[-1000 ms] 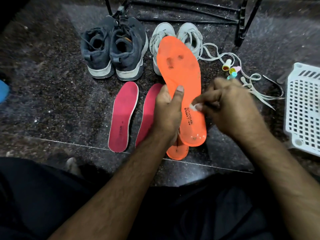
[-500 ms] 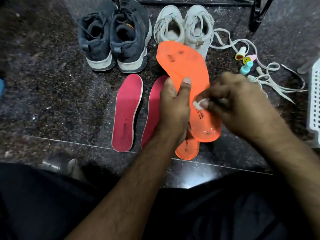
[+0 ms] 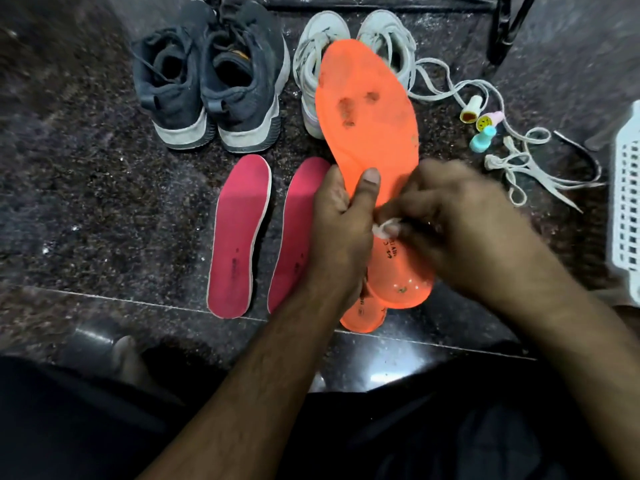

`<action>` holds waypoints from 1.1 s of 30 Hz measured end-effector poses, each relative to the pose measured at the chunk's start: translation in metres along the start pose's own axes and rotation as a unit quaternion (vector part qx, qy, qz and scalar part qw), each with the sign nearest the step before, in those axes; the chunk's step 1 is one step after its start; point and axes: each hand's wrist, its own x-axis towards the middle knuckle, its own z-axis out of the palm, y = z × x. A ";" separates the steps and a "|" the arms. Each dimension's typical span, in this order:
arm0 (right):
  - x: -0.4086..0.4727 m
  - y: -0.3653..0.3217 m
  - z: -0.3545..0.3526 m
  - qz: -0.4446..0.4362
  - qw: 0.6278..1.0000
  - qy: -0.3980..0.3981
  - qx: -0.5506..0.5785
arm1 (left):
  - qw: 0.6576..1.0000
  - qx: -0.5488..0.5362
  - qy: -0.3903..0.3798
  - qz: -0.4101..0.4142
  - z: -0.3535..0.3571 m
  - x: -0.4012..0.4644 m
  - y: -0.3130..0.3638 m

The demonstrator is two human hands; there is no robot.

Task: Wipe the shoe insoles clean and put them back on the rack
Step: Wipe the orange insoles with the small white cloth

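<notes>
My left hand [image 3: 341, 226] grips an orange insole [image 3: 367, 109] at its middle, thumb on top, holding it above the floor. Dark smudges mark its toe half. My right hand [image 3: 460, 230] pinches a small white wipe [image 3: 386, 227] against the insole's middle, beside my left thumb. A second orange insole [image 3: 363, 313] lies on the floor under the held one, mostly hidden. Two pink insoles, one on the left [image 3: 239, 237] and one on the right [image 3: 298, 230], lie side by side on the floor to the left.
A dark pair of sneakers [image 3: 211, 84] and a grey pair [image 3: 318, 43] stand behind the insoles. Loose white laces [image 3: 526, 168] and small coloured caps [image 3: 481, 126] lie right. A white plastic basket [image 3: 627, 209] is at the right edge. Black rack legs [image 3: 502, 26] rise at the back.
The held orange insole has straightened and its toe has risen toward the grey shoes. My right hand with the wipe has slid left along the insole, close to my left thumb.
</notes>
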 end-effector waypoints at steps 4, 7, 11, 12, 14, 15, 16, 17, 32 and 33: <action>0.006 0.018 -0.013 0.058 0.997 0.039 0.027 | 1.000 0.015 -0.016 -0.003 0.004 -0.003 0.000; 0.007 0.017 -0.015 0.045 0.997 0.038 0.049 | 1.000 0.013 -0.007 -0.006 0.002 -0.002 0.000; 0.003 0.007 -0.007 -0.013 1.000 -0.014 0.018 | 1.000 0.021 -0.012 -0.010 0.001 -0.002 0.000; 0.004 0.016 -0.013 0.028 0.999 0.015 0.037 | 1.000 0.024 -0.017 -0.005 0.001 -0.002 -0.001; 0.006 0.026 -0.022 0.069 0.993 0.063 0.070 | 1.000 0.015 -0.014 -0.001 0.002 -0.002 0.001; 0.006 0.023 -0.021 0.051 0.995 0.048 0.065 | 1.000 0.008 -0.011 0.000 0.001 -0.002 0.001; 0.006 0.015 -0.015 0.011 0.999 0.012 0.052 | 1.000 0.005 -0.005 -0.001 0.000 -0.001 0.001; 0.003 0.005 -0.007 -0.043 0.998 -0.029 0.038 | 1.000 0.006 0.002 -0.003 -0.001 0.000 0.001; 0.002 0.028 -0.023 0.025 1.000 -0.004 0.000 | 1.000 0.018 -0.008 0.001 0.001 0.001 0.002; 0.001 0.029 -0.025 0.035 0.999 0.008 -0.004 | 1.000 0.016 -0.008 0.004 0.001 0.000 0.003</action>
